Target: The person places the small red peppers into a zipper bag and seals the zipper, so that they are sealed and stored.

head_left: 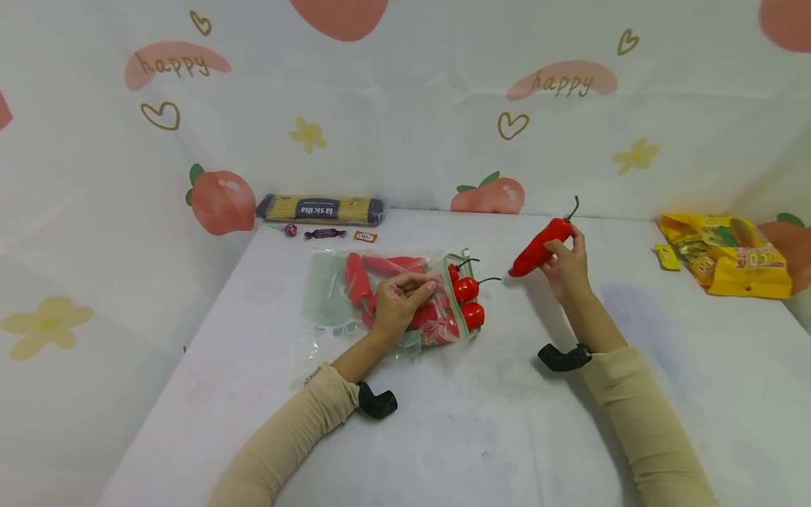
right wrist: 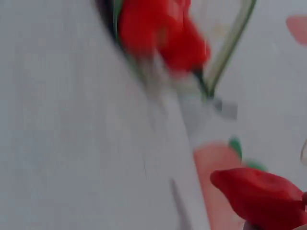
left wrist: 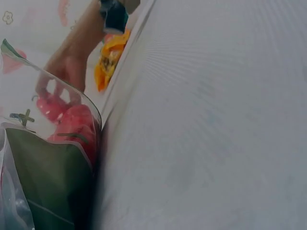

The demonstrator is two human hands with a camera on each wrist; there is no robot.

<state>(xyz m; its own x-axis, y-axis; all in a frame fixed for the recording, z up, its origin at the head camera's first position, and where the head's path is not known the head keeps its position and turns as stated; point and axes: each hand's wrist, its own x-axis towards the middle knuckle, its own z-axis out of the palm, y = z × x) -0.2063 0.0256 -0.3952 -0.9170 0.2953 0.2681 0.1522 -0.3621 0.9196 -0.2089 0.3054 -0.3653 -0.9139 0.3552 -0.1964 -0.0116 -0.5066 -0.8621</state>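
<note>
My right hand [head_left: 567,267] holds a long red pepper [head_left: 541,246] above the table, its dark stem upward and its tip pointing down-left. The pepper's tip end [right wrist: 259,191] shows at the lower right of the right wrist view. My left hand [head_left: 402,303] pinches the clear film of a zip bag [head_left: 326,289] lying on the table. Inside the bag are several red peppers [head_left: 359,278]; some rounder ones [head_left: 466,289] lie at its open right end, stems poking out. In the left wrist view the bag's mouth [left wrist: 62,86] gapes; the left hand is out of that view.
Behind the bag lie a spaghetti pack [head_left: 319,209], a lollipop [head_left: 289,229], a dark wrapped candy [head_left: 325,233] and an orange wrapped candy [head_left: 365,236]. A yellow snack bag [head_left: 728,257] and a small yellow packet [head_left: 667,257] are on the right. A patterned cloth [head_left: 405,141] hangs behind.
</note>
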